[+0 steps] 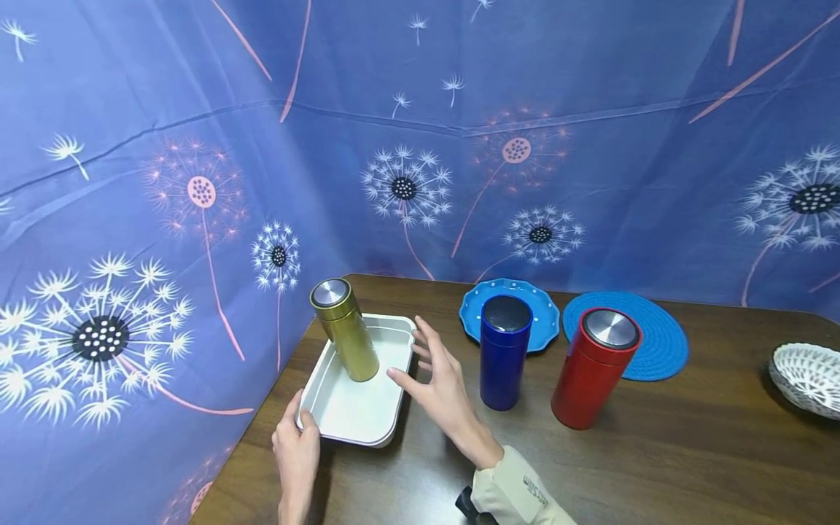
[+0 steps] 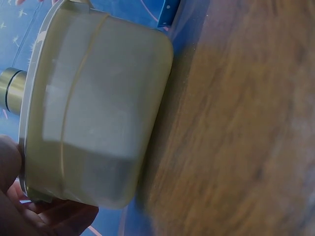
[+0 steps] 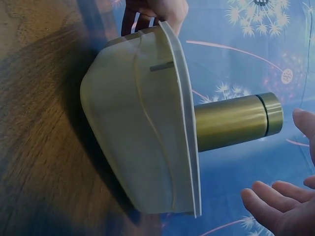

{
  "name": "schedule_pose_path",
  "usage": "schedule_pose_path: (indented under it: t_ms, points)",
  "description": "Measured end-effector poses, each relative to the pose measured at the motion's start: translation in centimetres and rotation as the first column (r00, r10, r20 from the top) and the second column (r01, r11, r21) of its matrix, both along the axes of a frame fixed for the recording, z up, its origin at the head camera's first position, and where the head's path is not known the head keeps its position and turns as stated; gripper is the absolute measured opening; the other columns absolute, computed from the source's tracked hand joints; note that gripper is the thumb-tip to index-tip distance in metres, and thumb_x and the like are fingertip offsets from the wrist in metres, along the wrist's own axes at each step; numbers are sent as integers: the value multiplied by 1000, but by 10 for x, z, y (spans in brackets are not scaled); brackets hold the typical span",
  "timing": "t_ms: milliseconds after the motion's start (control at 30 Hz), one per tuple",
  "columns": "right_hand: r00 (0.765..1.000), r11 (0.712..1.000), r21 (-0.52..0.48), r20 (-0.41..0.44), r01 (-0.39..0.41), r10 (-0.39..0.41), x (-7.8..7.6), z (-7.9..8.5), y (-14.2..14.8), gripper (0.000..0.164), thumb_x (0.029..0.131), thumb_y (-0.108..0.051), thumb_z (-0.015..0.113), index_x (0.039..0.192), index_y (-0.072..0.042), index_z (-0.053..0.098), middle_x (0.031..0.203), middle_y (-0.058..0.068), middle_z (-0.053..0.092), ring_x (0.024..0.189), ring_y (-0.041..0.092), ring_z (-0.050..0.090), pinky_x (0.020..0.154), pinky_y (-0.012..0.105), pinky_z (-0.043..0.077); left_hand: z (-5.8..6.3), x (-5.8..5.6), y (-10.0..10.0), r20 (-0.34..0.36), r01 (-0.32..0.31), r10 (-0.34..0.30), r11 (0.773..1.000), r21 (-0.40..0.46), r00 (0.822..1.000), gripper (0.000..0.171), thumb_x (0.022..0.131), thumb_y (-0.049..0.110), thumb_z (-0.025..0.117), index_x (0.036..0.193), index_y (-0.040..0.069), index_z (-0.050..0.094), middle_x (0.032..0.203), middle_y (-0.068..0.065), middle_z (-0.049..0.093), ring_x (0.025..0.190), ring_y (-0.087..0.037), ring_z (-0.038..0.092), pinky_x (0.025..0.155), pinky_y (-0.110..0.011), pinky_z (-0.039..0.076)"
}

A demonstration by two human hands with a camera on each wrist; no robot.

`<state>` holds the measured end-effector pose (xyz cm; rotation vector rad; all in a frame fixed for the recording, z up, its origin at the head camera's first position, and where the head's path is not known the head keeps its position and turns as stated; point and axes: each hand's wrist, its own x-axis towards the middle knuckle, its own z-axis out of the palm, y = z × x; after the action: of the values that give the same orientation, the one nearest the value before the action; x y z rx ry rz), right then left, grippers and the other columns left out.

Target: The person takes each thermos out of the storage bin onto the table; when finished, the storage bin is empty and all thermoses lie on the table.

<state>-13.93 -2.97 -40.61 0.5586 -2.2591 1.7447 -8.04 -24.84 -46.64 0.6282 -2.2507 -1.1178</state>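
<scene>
A white rectangular plastic tub (image 1: 357,423) stands on the table, and a gold flask (image 1: 354,343) with a silver-topped lid stands inside it. With the thumb over the rim and the fingers outside, my left hand (image 1: 297,445) grips the tub's near left corner. In the left wrist view the fingers (image 2: 64,216) curl under that rim. My right hand (image 1: 438,375) is beside the tub's right rim, fingers spread and holding nothing. The right wrist view shows this hand (image 3: 285,206) apart from the gold flask (image 3: 231,123).
Right of the tub stand a blue flask (image 1: 502,357) and a red flask (image 1: 590,375). Behind them lie a blue dotted plate (image 1: 546,321) and a round blue woven mat (image 1: 666,343). A white woven basket (image 1: 803,379) sits far right. Patterned blue cloth (image 1: 420,87) hangs behind and left.
</scene>
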Motion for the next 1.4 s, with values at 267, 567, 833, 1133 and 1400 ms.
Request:
schedule_pose_path:
  t_ms: [267,567,833,1133,1400]
  points:
    - [999,999,-14,-13,-52,52,-14,1,-17,83,81,-25,80,151,-19,34,138,15,55,119,30,60,91,46,51,-1,-1,-3,-3,-15,15,1000,-20,1000,40,91,0,45,128,-5,59,123,-32,59,112,-50,58,90,-61,45]
    - [992,993,-36,-60,-116,113,-31,5,-40,83,82,-25,79,151,-17,34,137,18,55,119,37,59,91,45,52,-5,-2,-3,-22,-28,28,1000,-14,999,38,91,-1,47,126,-6,60,121,-32,61,111,-49,59,89,-60,45]
    - [990,994,-3,-86,-113,112,-43,4,-53,84,80,-26,81,150,-17,34,136,16,57,124,32,56,91,41,52,-6,-3,-2,-23,-31,30,999,-40,999,38,90,-1,49,126,-4,61,121,-30,61,109,-48,60,87,-60,46]
    - [985,992,9,-112,-129,129,-54,4,-65,85,81,-25,80,150,-10,34,136,22,56,124,33,56,94,45,49,-6,-2,-2,-5,-34,34,999,-37,999,38,91,1,48,127,-4,61,121,-30,62,108,-47,62,86,-59,47]
    - [990,993,25,-72,-116,118,-63,3,-78,88,78,-28,82,150,-12,34,139,20,52,125,35,54,96,46,48,-5,-1,-3,-17,-47,46,998,-46,999,38,91,0,49,126,-3,62,120,-29,63,106,-47,62,85,-59,47]
